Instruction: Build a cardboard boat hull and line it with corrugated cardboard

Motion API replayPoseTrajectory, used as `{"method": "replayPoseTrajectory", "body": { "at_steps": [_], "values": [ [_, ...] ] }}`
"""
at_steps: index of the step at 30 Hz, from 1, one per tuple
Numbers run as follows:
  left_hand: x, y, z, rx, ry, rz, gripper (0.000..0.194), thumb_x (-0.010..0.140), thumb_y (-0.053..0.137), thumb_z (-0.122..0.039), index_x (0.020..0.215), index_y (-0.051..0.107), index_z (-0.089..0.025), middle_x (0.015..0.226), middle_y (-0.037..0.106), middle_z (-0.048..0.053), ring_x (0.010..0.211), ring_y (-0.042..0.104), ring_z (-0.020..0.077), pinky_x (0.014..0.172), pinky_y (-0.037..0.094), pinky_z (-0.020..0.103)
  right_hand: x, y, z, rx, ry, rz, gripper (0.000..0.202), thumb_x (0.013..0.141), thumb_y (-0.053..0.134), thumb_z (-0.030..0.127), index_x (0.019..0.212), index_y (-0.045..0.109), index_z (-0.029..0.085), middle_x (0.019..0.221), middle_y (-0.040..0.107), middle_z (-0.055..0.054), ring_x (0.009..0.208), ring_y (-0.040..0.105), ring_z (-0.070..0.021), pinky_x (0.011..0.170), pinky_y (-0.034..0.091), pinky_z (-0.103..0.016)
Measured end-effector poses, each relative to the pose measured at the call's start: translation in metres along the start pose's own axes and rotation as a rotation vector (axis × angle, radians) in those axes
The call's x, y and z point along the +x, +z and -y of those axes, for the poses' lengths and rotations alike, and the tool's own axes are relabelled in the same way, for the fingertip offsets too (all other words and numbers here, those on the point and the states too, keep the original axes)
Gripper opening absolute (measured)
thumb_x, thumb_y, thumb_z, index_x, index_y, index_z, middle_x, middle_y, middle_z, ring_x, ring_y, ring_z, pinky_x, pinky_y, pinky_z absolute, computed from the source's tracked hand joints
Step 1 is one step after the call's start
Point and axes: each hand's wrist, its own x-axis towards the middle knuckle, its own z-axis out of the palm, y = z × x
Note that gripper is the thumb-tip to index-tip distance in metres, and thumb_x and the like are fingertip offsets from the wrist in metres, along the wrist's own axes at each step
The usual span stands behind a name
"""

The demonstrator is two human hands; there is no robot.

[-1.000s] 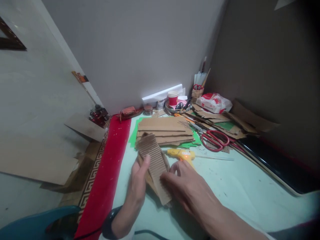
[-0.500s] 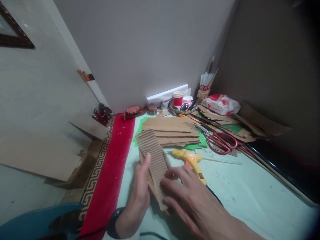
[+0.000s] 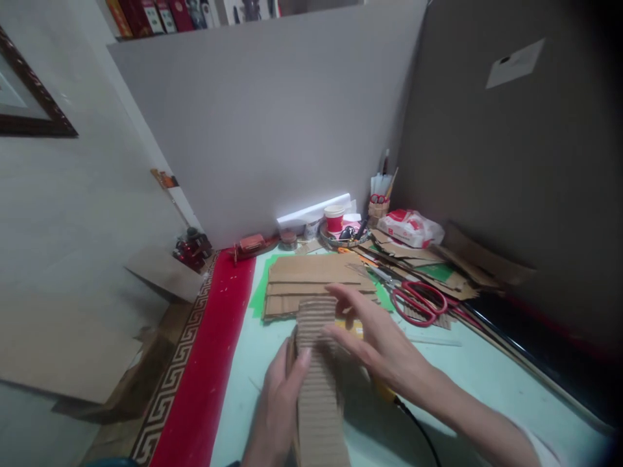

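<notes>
A long strip of corrugated cardboard (image 3: 318, 389), ridges facing up, runs from the bottom edge towards the middle of the table, with another cardboard layer showing along its left side. My left hand (image 3: 280, 395) is closed on that left side, thumb on top of the ridges. Over the strip's far right edge hovers my right hand (image 3: 377, 340), thumb and fingers apart; whether a fingertip touches the cardboard I cannot tell. Behind and under it lies a yellow hot glue gun (image 3: 384, 390), mostly hidden.
Flat cardboard pieces (image 3: 311, 269) lie stacked on a green sheet beyond the strip. Red-handled scissors (image 3: 418, 303) rest to the right, near cardboard scraps (image 3: 452, 279) and a black shiny object (image 3: 530, 347). A red paper cup (image 3: 334, 219) stands at the back on a tray.
My right hand has moved from the strip's near right side to its far end, with its fingers spreading. The strip has turned more upright in view and come nearer. The camera view has tilted up.
</notes>
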Motion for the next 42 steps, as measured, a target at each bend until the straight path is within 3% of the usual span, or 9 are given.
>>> {"method": "replayPoseTrajectory", "body": {
  "at_steps": [4, 10, 14, 17, 21, 26, 33, 42],
  "values": [
    [0.002, 0.003, -0.004, 0.04, -0.068, 0.044, 0.045, 0.084, 0.063, -0.048, 0.118, 0.063, -0.019, 0.118, 0.072, 0.009, 0.113, 0.063, 0.031, 0.091, 0.049, 0.036, 0.01, 0.002, -0.011, 0.06, 0.036, -0.021, 0.019, 0.092, 0.059, 0.029, 0.107, 0.065, 0.019, 0.091, 0.068, -0.003, 0.078, 0.06, -0.019, 0.073, 0.046, -0.031],
    [0.006, 0.004, -0.006, 0.028, -0.094, 0.059, 0.052, 0.077, 0.071, -0.049, 0.117, 0.058, -0.02, 0.104, 0.075, 0.009, 0.1, 0.069, 0.0302, 0.082, 0.051, 0.036, 0.013, 0.005, -0.037, 0.246, 0.132, -0.089, 0.017, 0.089, 0.061, 0.026, 0.103, 0.07, 0.019, 0.095, 0.074, -0.004, 0.083, 0.066, -0.0195, 0.076, 0.05, -0.03],
    [0.007, 0.005, -0.001, -0.006, -0.142, 0.026, 0.053, 0.082, 0.064, -0.052, 0.122, 0.051, -0.02, 0.101, 0.075, 0.01, 0.094, 0.071, 0.0287, 0.077, 0.052, 0.035, 0.014, 0.003, -0.043, 0.354, 0.214, -0.19, 0.021, 0.089, 0.06, 0.03, 0.105, 0.068, 0.017, 0.1, 0.074, -0.006, 0.09, 0.069, -0.0223, 0.08, 0.053, -0.033],
    [0.009, 0.007, 0.002, -0.043, -0.165, -0.008, 0.056, 0.079, 0.065, -0.054, 0.122, 0.052, -0.02, 0.102, 0.075, 0.01, 0.099, 0.07, 0.0306, 0.081, 0.051, 0.037, 0.013, 0.0, -0.041, 0.395, 0.244, -0.241, 0.017, 0.086, 0.063, 0.03, 0.096, 0.068, 0.018, 0.094, 0.073, -0.005, 0.086, 0.068, -0.0223, 0.078, 0.053, -0.033],
    [0.01, 0.005, 0.008, -0.106, -0.156, -0.102, 0.06, 0.072, 0.072, -0.054, 0.12, 0.057, -0.021, 0.108, 0.075, 0.011, 0.11, 0.066, 0.0332, 0.092, 0.049, 0.039, 0.011, -0.006, -0.04, 0.455, 0.231, -0.28, 0.013, 0.089, 0.061, 0.032, 0.088, 0.063, 0.02, 0.078, 0.064, 0.0, 0.07, 0.06, -0.0157, 0.064, 0.049, -0.026],
    [0.011, -0.004, 0.017, -0.02, -0.115, -0.092, 0.062, 0.077, 0.069, -0.051, 0.129, 0.052, -0.022, 0.128, 0.067, 0.012, 0.121, 0.059, 0.035, 0.101, 0.044, 0.043, 0.01, -0.012, -0.049, 0.546, 0.23, -0.345, 0.012, 0.091, 0.061, 0.033, 0.089, 0.056, 0.023, 0.073, 0.054, 0.005, 0.058, 0.053, -0.0101, 0.053, 0.046, -0.021],
    [0.014, -0.006, 0.024, 0.081, -0.068, -0.09, 0.07, 0.08, 0.065, -0.054, 0.138, 0.043, -0.024, 0.14, 0.058, 0.013, 0.132, 0.05, 0.0371, 0.109, 0.035, 0.049, 0.006, -0.011, -0.048, 0.653, 0.281, -0.268, 0.018, 0.092, 0.062, 0.037, 0.091, 0.052, 0.022, 0.058, 0.05, 0.01, 0.042, 0.051, -0.0078, 0.043, 0.039, -0.019],
    [0.019, -0.009, 0.008, 0.057, -0.125, -0.094, 0.076, 0.077, 0.07, -0.051, 0.139, 0.037, -0.02, 0.131, 0.062, 0.017, 0.118, 0.06, 0.0349, 0.099, 0.043, 0.045, 0.007, -0.017, -0.039, 0.671, 0.316, -0.187, 0.024, 0.088, 0.066, 0.04, 0.085, 0.052, 0.02, 0.058, 0.053, 0.008, 0.045, 0.054, -0.0092, 0.045, 0.043, -0.02]
  ]
}}
